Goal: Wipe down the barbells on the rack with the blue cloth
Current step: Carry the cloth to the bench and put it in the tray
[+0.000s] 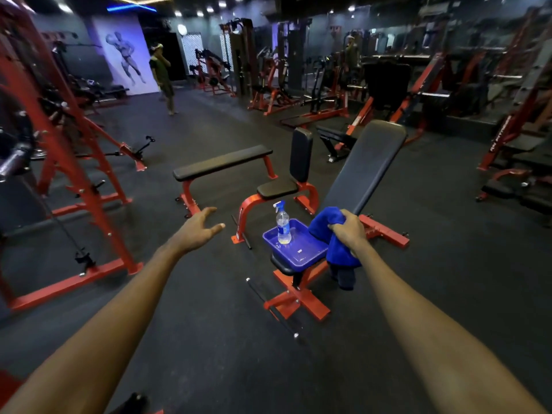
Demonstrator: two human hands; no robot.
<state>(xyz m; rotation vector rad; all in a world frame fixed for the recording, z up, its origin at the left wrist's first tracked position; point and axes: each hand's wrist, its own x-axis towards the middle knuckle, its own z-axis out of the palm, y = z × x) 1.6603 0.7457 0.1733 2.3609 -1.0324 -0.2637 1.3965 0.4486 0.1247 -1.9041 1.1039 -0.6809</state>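
Blue cloth (331,231) hangs bunched from the right hand (348,231), whose fingers curl around its upper folds; the lower end of the cloth drapes down beside a blue tray (304,252). The tray sits on the small seat pad of a red-framed incline bench (363,171), and a clear spray bottle (282,224) with a blue trigger top stands upright in the tray's far corner. The bottle carries a blue label, but its writing is too small to read.

The left hand (200,228) reaches forward over the dark floor, fingers spread and loosely bent, holding nothing. Both bare forearms stretch in from the bottom edge.

A red upright frame (504,135) at the right bears white lettering, too blurred to read. At the left edge, a red rack (62,150) is cut off by the frame; a metal bar end (15,162) sticks out there, blurred, and whether it is a barbell cannot be told. No other barbells on the rack can be made out.

Between the hands stand a flat bench (222,162) with a black pad and a red upright seat (300,162). A thin dark bar (268,306) lies on the floor by the incline bench's foot. Farther back, a person (162,73) stands near a lit wall mural of a flexing figure (125,55), among rows of red machines.
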